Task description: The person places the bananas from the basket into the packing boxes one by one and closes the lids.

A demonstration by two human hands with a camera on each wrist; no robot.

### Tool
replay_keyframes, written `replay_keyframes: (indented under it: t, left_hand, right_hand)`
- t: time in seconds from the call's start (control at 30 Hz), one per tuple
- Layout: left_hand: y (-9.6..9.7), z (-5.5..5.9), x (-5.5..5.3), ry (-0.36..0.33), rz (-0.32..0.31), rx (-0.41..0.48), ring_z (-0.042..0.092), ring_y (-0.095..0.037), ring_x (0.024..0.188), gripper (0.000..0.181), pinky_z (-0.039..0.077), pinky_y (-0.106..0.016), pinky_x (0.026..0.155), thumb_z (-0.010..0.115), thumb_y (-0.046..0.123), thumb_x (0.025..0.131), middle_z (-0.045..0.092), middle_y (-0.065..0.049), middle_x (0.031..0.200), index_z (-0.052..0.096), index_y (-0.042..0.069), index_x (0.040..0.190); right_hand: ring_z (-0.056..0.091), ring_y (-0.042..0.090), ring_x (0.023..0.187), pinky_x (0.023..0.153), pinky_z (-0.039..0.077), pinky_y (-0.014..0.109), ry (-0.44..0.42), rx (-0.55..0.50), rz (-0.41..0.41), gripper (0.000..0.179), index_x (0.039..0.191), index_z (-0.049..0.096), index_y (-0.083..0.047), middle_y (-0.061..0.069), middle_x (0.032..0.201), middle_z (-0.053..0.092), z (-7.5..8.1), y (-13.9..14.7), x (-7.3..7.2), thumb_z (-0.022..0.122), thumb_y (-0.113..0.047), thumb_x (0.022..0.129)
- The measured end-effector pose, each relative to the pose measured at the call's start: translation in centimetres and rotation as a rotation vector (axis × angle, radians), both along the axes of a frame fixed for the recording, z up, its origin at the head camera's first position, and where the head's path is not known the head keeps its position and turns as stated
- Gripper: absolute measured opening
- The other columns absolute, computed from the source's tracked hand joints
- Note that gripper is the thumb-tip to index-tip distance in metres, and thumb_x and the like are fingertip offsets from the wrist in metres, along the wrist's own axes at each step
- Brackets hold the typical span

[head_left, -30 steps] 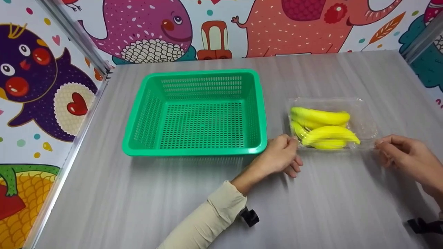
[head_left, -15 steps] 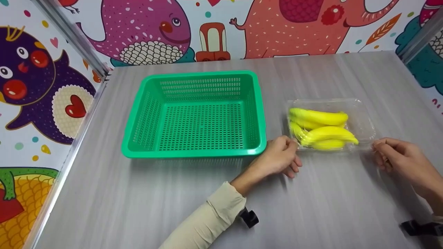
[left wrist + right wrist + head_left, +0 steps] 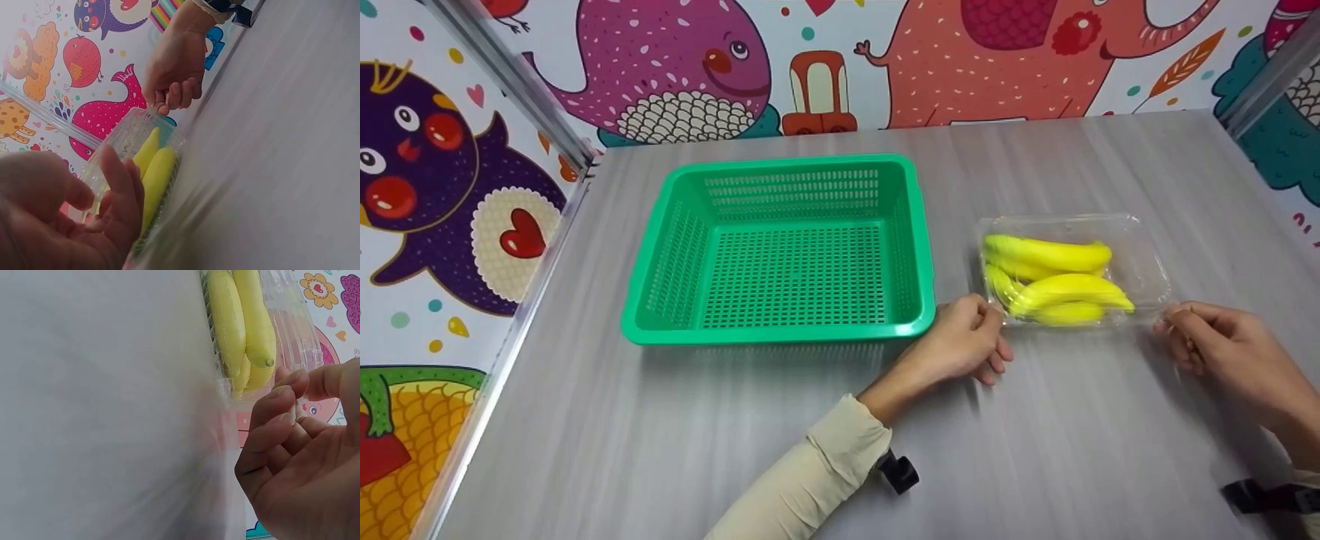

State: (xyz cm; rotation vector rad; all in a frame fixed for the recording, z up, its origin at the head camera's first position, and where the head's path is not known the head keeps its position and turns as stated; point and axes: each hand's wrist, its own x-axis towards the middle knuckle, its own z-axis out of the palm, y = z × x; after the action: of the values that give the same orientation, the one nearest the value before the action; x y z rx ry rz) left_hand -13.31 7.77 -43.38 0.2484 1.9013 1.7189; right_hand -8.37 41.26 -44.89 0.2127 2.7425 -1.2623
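A clear plastic box (image 3: 1140, 262) with several yellow bananas (image 3: 1072, 292) inside lies on the right side of the table. At its near left corner, my left hand (image 3: 960, 337) pinches the edge with thumb and forefinger, the other fingers loosely curled below. My right hand (image 3: 1237, 349) pinches the near right corner between thumb and fingertips. In the left wrist view, the bananas (image 3: 157, 180) show through the clear wall beyond the left fingers. The right wrist view has the banana ends (image 3: 259, 343) close to the right hand's curled fingers.
An empty green perforated basket (image 3: 795, 334) stands left of the box, its near right corner right by my left wrist. Walls with cartoon animals (image 3: 997, 67) close off the back and the left of the grey table (image 3: 660, 450).
The head view has shifted slightly. My right hand has edged a little left at the box's corner; the left hand keeps its grip, and the bananas stay in the box.
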Motion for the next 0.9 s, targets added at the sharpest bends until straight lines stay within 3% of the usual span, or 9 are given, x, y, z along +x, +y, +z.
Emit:
replay_keyframes:
  t: [0.33,0.5,0.67,0.8,0.9]
  left_hand:
    - [0.2,0.4,0.5,0.018,0.04,-0.033,0.06,-0.016,0.044,0.028,0.055,-0.027,0.044,0.046,0.02,0.117,0.071,-0.007,0.069,0.063,-0.001,0.109]
    - [0.2,0.6,0.9,0.012,0.033,-0.052,0.062,-0.018,0.045,0.036,0.061,-0.038,0.049,0.045,0.028,0.118,0.073,-0.012,0.071,0.065,-0.001,0.107]
    - [-0.3,1.1,1.6,-0.017,-0.043,-0.084,0.066,-0.019,0.046,0.047,0.065,-0.047,0.058,0.045,0.042,0.117,0.077,-0.019,0.078,0.068,0.003,0.106]
    - [-1.1,2.0,2.2,-0.024,-0.146,-0.144,0.067,-0.017,0.047,0.051,0.066,-0.047,0.063,0.05,0.046,0.115,0.076,-0.013,0.073,0.07,0.002,0.099]
    - [-1.9,3.0,2.6,0.015,-0.226,-0.195,0.069,-0.015,0.048,0.048,0.066,-0.042,0.064,0.054,0.046,0.114,0.074,-0.006,0.071,0.07,0.004,0.096]
  right_hand:
    - [0.048,0.022,0.061,0.052,0.041,0.034,0.054,-0.043,0.013,0.043,0.11,0.06,0.006,0.002,0.07,0.049,0.0,0.2,0.0,0.039,-0.031,0.12]
    - [0.049,0.022,0.062,0.052,0.041,0.034,0.04,-0.031,0.013,0.044,0.109,0.059,0.005,0.002,0.071,0.049,-0.1,0.1,0.1,0.038,-0.032,0.12]
    - [0.049,0.021,0.063,0.054,0.041,0.033,0.057,-0.005,0.0,0.044,0.111,0.06,0.004,0.003,0.072,0.049,-0.1,-0.3,0.0,0.038,-0.033,0.119]
    - [0.05,0.021,0.062,0.053,0.043,0.032,0.035,0.017,-0.021,0.044,0.115,0.062,0.004,0.002,0.072,0.051,0.1,-0.5,-0.2,0.037,-0.032,0.119]
    - [0.052,0.021,0.064,0.054,0.046,0.031,0.015,0.043,-0.054,0.043,0.125,0.06,0.003,0.003,0.078,0.054,0.3,-0.7,-0.3,0.039,-0.034,0.119]
